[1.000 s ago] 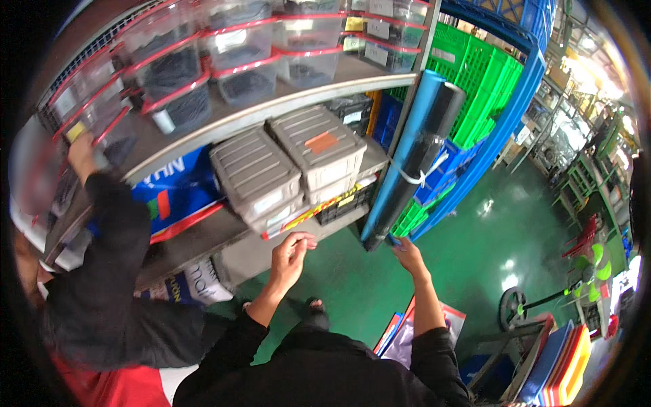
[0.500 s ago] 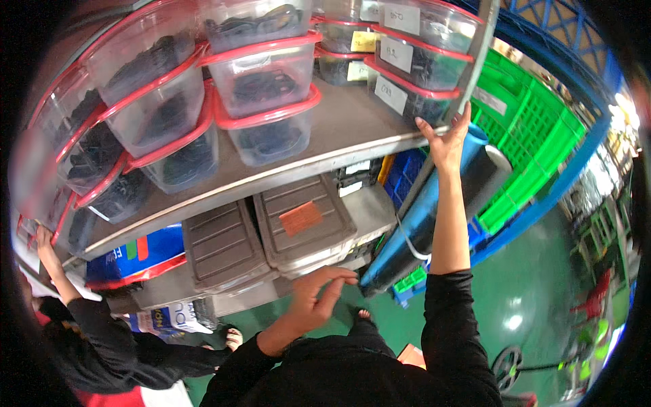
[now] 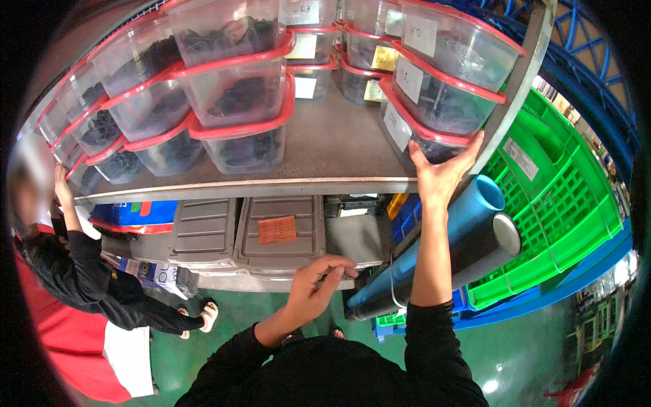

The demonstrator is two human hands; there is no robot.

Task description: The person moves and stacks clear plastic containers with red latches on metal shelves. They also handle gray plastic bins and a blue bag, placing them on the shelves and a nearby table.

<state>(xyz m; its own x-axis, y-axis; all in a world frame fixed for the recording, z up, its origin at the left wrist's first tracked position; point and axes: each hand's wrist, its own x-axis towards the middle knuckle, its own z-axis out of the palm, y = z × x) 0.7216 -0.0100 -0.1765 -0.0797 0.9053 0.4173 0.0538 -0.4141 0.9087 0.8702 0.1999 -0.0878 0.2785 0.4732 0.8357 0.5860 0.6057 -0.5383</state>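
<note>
My right hand [image 3: 441,173] is at the near end of the lowest clear plastic box [image 3: 434,146] in the right-hand stack, thumb on its left and fingers round its right. This box has a red rim, a white label and dark contents; two similar boxes [image 3: 444,102] stand on it. My left hand [image 3: 315,288] hangs in front of the lower shelf, touching no box. Its thumb and fingers are pinched together, and what they hold, if anything, is too small to make out.
More red-rimmed boxes [image 3: 234,98] are stacked along the shelf [image 3: 319,146]. Below sit grey lidded bins [image 3: 281,227]. Blue and black rolls [image 3: 475,203] lean beside green crates [image 3: 542,197] at right. Another person [image 3: 74,264] stands at left, one hand on the boxes.
The view has swung, bringing the right-hand stack nearer. My right hand has gone from beside the shelf post to the lowest box's end. My left hand stays pinched.
</note>
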